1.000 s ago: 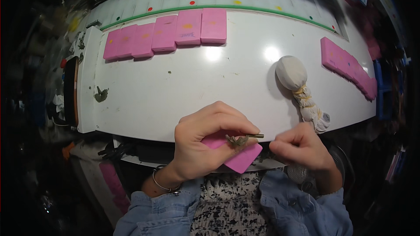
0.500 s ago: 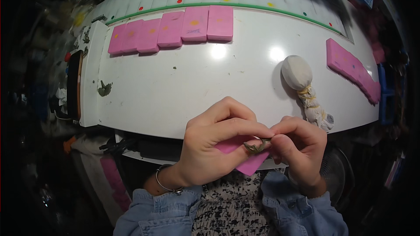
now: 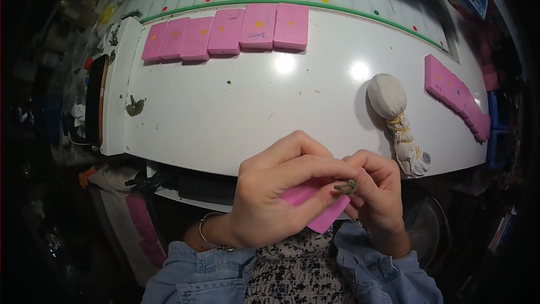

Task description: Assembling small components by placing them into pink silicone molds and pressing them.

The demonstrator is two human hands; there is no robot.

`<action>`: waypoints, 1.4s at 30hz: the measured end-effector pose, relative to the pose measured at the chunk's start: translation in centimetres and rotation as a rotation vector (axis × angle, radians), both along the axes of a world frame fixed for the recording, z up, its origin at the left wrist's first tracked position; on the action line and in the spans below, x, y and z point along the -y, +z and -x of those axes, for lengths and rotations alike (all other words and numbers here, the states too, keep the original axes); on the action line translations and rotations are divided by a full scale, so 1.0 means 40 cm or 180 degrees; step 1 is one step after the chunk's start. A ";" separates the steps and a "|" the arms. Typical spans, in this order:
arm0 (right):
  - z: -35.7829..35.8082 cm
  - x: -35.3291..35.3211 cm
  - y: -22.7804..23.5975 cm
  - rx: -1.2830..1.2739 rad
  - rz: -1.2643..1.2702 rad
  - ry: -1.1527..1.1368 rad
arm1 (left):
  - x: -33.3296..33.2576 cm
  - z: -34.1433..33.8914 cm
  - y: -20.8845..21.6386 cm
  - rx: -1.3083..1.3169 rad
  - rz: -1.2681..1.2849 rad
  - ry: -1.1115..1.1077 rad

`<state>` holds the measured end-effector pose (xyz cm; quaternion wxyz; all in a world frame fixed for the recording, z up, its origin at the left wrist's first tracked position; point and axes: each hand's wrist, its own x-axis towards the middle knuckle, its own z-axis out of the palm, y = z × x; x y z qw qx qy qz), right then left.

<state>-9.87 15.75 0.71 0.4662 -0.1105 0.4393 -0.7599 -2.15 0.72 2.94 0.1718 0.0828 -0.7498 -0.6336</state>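
Observation:
Both hands meet in front of the table's near edge. My left hand [image 3: 275,197] is closed round a pink rubbery mould block [image 3: 326,220], whose lower corner sticks out below the thumb. At the left thumb tip is a small dark green ornate piece [image 3: 346,186], perhaps wax. My right hand [image 3: 378,194] pinches that piece from the other side between thumb and forefinger; its exact shape is partly covered by the fingers. Beyond the right hand a white round cloth bag [image 3: 388,95], its tail bound with yellow rubber bands, lies on the white table [image 3: 247,112].
A row of pink blocks [image 3: 259,28] with yellow dots stands at the back left, and more pink blocks [image 3: 457,98] lie at the right. Dark green scraps [image 3: 135,106] lie at the left. A green-edged strip [image 3: 337,4] runs along the back. A fan [image 3: 424,222] stands below right.
My right hand has come slightly left, closer against the left fingers. The green piece has turned and sits nearer the right thumb. The whole view has shifted a little.

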 end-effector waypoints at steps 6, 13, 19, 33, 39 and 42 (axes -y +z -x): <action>0.001 -0.002 -0.002 0.0016 0.0014 0.0083 | -0.003 0.001 -0.004 0.0047 -0.0055 -0.0017; -0.005 -0.003 0.002 -0.0061 -0.0114 -0.0019 | -0.007 0.001 -0.009 0.0023 -0.0059 -0.0011; -0.021 -0.016 0.007 -0.0515 -0.0232 -0.0624 | -0.002 0.001 -0.011 0.0032 0.0018 -0.0097; -0.023 -0.043 0.029 -0.2251 -0.0919 -0.1303 | -0.003 0.004 -0.007 -0.0098 -0.0254 -0.0043; 0.010 -0.056 0.053 -0.2970 -0.1037 -0.1293 | -0.009 0.037 -0.004 -0.0235 -0.0144 -0.0210; 0.036 -0.049 0.066 -0.3536 -0.1157 -0.1515 | -0.018 0.069 -0.003 0.0007 -0.0209 -0.0202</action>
